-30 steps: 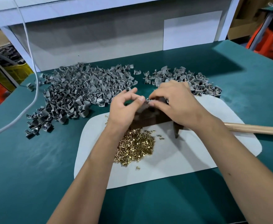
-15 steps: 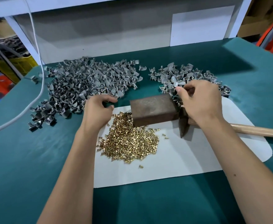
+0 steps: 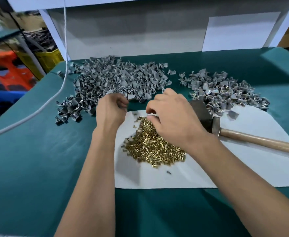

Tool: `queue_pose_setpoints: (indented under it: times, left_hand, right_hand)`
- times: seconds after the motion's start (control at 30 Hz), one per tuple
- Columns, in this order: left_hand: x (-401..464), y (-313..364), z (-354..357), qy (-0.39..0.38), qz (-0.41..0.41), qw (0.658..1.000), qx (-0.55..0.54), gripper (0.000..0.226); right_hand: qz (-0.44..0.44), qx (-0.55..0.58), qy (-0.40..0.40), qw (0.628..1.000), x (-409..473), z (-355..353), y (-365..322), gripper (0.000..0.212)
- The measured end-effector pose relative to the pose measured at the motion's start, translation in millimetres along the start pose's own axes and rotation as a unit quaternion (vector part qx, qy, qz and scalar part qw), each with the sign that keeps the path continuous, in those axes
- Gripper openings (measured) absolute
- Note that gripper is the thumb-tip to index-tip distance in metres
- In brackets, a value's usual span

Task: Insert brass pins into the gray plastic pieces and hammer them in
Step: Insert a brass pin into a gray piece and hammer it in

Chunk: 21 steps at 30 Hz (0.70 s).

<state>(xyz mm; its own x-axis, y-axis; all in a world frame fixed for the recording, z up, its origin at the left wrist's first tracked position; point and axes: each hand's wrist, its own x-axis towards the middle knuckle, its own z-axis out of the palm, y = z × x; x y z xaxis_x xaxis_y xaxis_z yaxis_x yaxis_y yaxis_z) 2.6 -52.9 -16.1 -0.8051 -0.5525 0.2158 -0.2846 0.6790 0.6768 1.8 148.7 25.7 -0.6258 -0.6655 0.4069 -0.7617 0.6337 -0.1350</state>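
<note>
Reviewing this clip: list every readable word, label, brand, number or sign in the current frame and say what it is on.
None can be read in the head view.
White panel on the back wall: blank.
White sheet under the brass pins: no print.
Hammer and metal block: no visible stamp or brand.
Yellow crate and orange item beside the table: blurred, no lettering can be made out.

A heap of small shiny brass pins [image 3: 154, 147] lies at the centre on a white sheet. At 11 o'clock from it, a broad pile of small gray plastic pieces [image 3: 116, 82] spreads over green cloth. At 2 o'clock, a smaller pile of gray pieces [image 3: 225, 93] shows brass glints. At 3 o'clock, a hammer [image 3: 246, 136] lies flat, dark head toward the pins, wooden handle pointing right.
</note>
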Motion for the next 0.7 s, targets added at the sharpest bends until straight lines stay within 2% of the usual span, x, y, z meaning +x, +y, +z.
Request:
queue_pose_setpoints:
  times: [0.13,0.23,0.33,0.4,0.5,0.7]
  left_hand:
    - [0.5,0.2,-4.6,-0.013,-0.019,1.000,-0.008,0.036]
    - [1.7,-1.3,-7.3,-0.024,-0.026,0.999,0.008,0.030]
    - [1.3,-2.2,-9.2,-0.012,-0.034,0.999,0.011,0.027]
    - [1.8,-3.9,-10.0,0.004,-0.041,0.999,0.016,0.033]
    - [1.8,-3.8,-9.9,0.039,-0.055,0.998,-0.003,0.036]
    - [2.9,-1.5,-11.0,0.133,-0.064,0.987,-0.060,0.011]
  right_hand:
    - [0.032,-0.053,-0.044,0.997,36.0,13.7,-22.4,0.013]
    - [0.067,-0.062,-0.111,0.990,60.8,21.6,-32.5,0.015]
    - [0.102,-0.046,-0.163,0.980,73.5,31.6,-36.8,0.026]
    - [0.112,-0.038,-0.181,0.976,76.1,37.6,-39.4,0.036]
    - [0.117,-0.027,-0.195,0.973,78.4,40.8,-41.9,0.039]
    - [0.094,-0.035,-0.199,0.975,76.5,36.3,-44.7,0.033]
